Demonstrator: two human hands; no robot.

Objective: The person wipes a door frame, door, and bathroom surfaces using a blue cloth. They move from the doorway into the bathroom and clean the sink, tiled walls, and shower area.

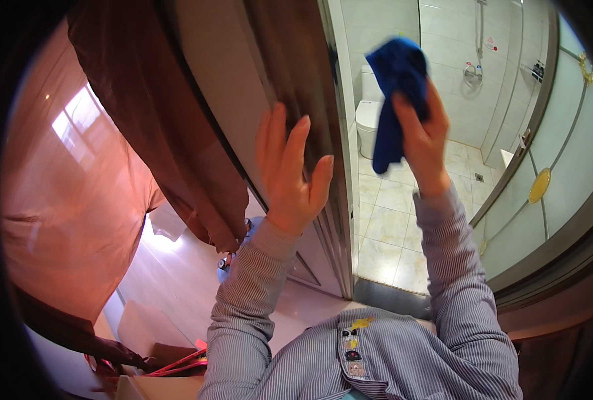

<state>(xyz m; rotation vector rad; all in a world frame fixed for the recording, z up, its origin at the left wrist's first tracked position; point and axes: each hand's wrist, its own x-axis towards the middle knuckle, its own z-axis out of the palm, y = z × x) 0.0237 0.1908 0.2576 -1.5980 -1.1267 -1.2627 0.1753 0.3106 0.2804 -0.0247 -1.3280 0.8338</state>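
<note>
You've got the blue cloth bunched up and gripped in your right hand, right of centre near the top of the picture, seemingly clear of any surface; your left hand is empty, fingers spread, up by the brown doorframe near the middle, can't tell if it's touching. Progress-wise, cloth in hand is the one bit I'd call sorted; how much work is done or left honestly doesn't show
</note>
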